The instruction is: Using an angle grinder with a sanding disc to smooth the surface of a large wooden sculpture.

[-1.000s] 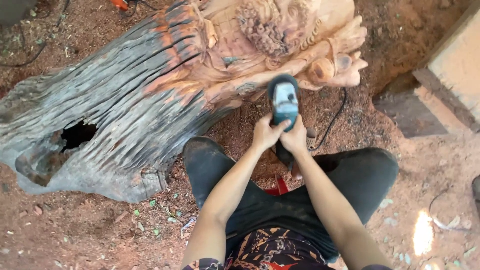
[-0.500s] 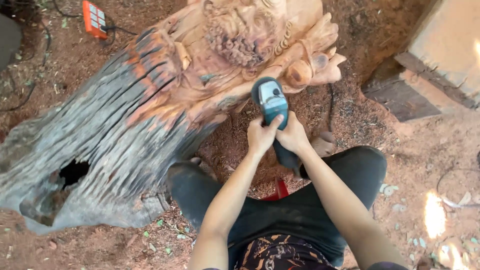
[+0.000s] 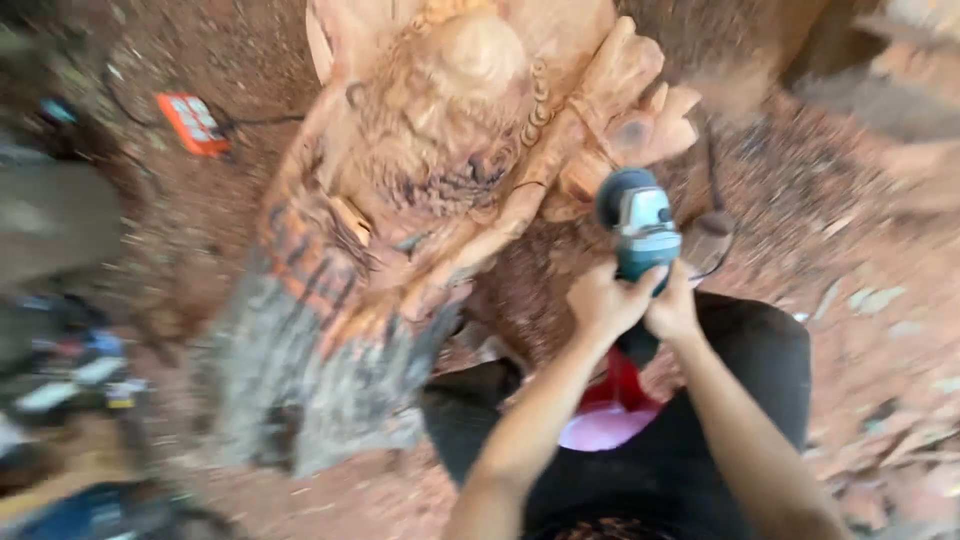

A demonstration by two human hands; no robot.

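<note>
Both of my hands grip a teal and grey angle grinder (image 3: 638, 226). My left hand (image 3: 603, 298) wraps its body from the left and my right hand (image 3: 674, 310) holds it from the right. The tool's dark head sits close against the lower right edge of a large carved wooden log (image 3: 450, 170) with a reddish figure carved into it. The log's lower end (image 3: 290, 390) is grey and weathered. My legs in black trousers are under my arms.
The ground is red dirt covered in sawdust and chips. An orange power strip (image 3: 194, 123) with a black cable lies at the upper left. Blurred tools and grey objects (image 3: 60, 380) fill the left edge. A dark cord (image 3: 716, 180) runs behind the grinder. Something red (image 3: 620, 395) shows between my legs.
The view has swung left and up, so the carving sits central and the power strip has come further in. The grinder has shifted right along the carving's lower edge, both hands still on it.
</note>
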